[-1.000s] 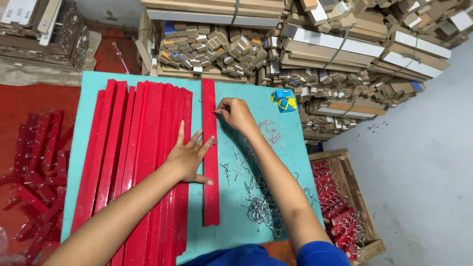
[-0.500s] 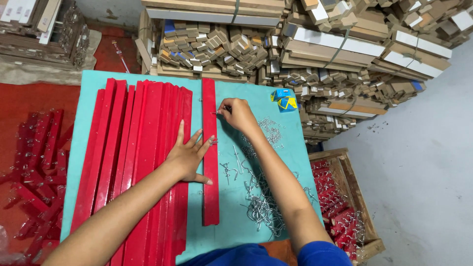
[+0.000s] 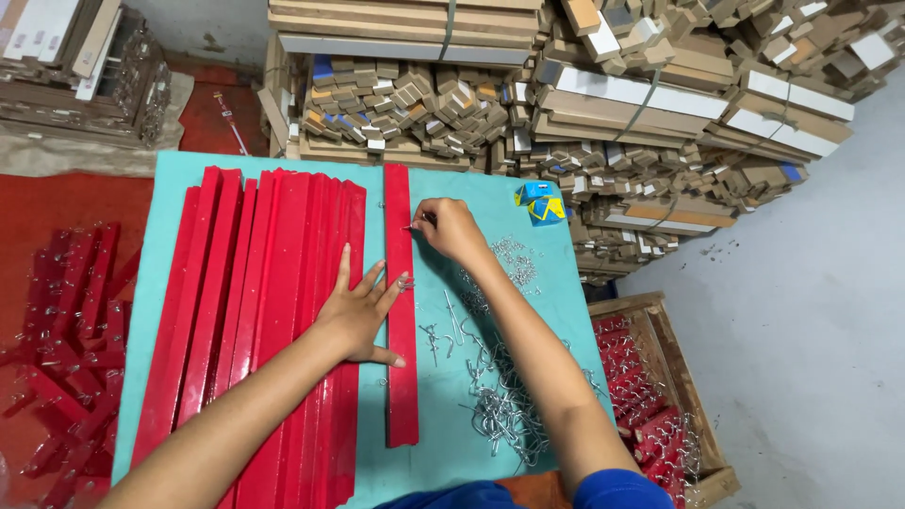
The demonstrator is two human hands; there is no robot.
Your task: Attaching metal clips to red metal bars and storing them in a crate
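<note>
Single red strip (image 3: 401,311) lies lengthwise away from the person on the teal surface (image 3: 528,311), apart from the red strip stack (image 3: 264,311). Right hand (image 3: 448,231) at its far right edge, grip pinching a small metal hook (image 3: 411,227). Left hand (image 3: 358,316) spread flat, pressing mid-strip. Loose hooks (image 3: 500,405) lie right; open room there.

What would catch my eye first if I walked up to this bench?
Probably the bright red strips packed side by side on the left of the turquoise table. One single red strip lies apart: the left hand is spread flat beside it while the right hand pinches something small at its edge. A pile of metal hooks glints on the right.
</note>
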